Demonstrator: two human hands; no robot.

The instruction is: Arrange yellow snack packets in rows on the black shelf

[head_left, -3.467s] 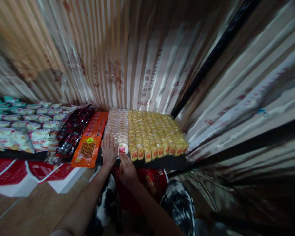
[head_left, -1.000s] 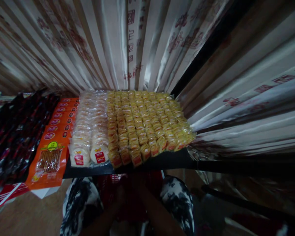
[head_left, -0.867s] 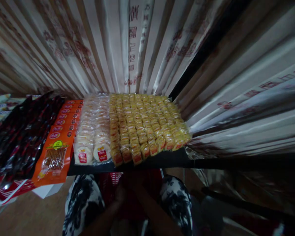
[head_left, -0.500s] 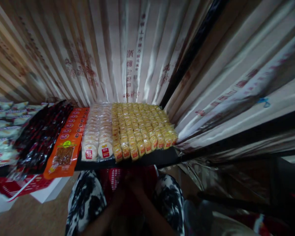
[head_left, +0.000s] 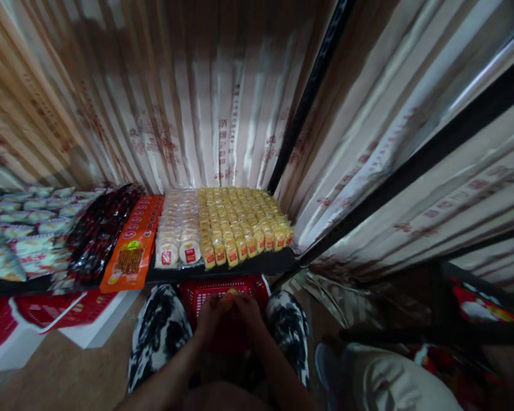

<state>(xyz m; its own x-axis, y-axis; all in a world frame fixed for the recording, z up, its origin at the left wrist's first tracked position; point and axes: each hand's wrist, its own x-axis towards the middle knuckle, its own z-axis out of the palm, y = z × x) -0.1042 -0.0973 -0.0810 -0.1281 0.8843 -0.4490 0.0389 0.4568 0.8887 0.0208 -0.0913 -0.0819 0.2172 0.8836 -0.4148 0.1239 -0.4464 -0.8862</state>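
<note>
My left hand (head_left: 211, 313) and my right hand (head_left: 247, 311) meet over a red plastic basket (head_left: 192, 292) between my knees. Their fingers close around a small yellow packet (head_left: 232, 293), much like the snacks on the shelf, though dim light hides its details. Just beyond the basket, rows of yellow wrapped snacks (head_left: 240, 220) stand on a black shelf (head_left: 257, 264). Left of them lie two rows of round white wrapped crackers (head_left: 177, 228), then an orange snack bag (head_left: 131, 245).
Dark shiny packets (head_left: 105, 228) and several white-green packets (head_left: 34, 222) fill the shelf's left. Below hangs a red basket (head_left: 53, 311) beside white boxes (head_left: 98, 322). A black metal post (head_left: 308, 97) and pale printed curtain (head_left: 248, 114) stand behind. A light sack-like thing (head_left: 398, 382) lies lower right.
The camera view has shifted, so the shelf edge sits slightly higher. My hands show more clearly above the basket, and a yellow packet is now visible between them.
</note>
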